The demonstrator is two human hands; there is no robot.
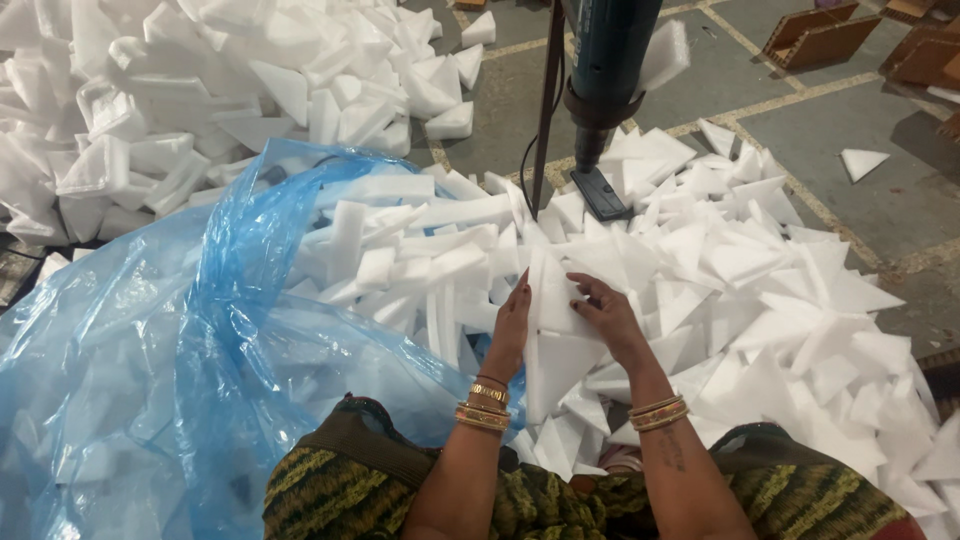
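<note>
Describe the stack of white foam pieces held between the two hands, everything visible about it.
The stack of white foam triangular pieces looks like soft, matte packing foam, several flat sheets pressed together on edge, its point aimed away from the person. The left hand presses flat against its left side; the right hand lies over its right face, fingers spread. It stands among the heap of loose white foam offcuts on the floor.

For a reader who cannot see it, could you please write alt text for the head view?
Seen from above, a person's left hand and right hand press together a stack of white foam triangles over a floor pile of foam offcuts. A blue plastic bag lies at the left, a dark power tool stands ahead.
</note>
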